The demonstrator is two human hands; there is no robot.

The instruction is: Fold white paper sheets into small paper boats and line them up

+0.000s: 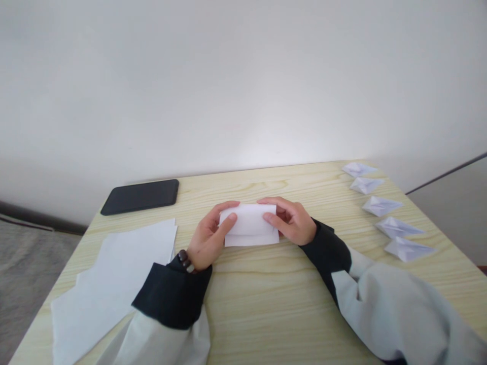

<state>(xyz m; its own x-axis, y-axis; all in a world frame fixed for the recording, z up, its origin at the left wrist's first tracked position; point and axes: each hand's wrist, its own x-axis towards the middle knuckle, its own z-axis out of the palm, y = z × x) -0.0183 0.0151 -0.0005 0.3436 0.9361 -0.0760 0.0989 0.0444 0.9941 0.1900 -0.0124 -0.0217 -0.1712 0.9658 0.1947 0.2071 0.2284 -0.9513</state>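
Observation:
Between my two hands is a folded sheet of white paper (251, 225), a small wide rectangle with a flap edge running across its lower part. My left hand (211, 235) pinches its left end, thumb on the near face and fingers behind the top edge. At the right end my right hand (291, 220) grips it the same way, with the thumb on the front. The fingers behind the paper are mostly hidden. Both hands are over the middle of the wooden table (262, 304).
Loose white sheets (110, 284) lie overlapped at the left, partly under my left sleeve. A black smartphone (140, 196) rests at the back left. Several folded paper boats (382, 205) line the right edge. A white wall (243, 91) stands behind the table.

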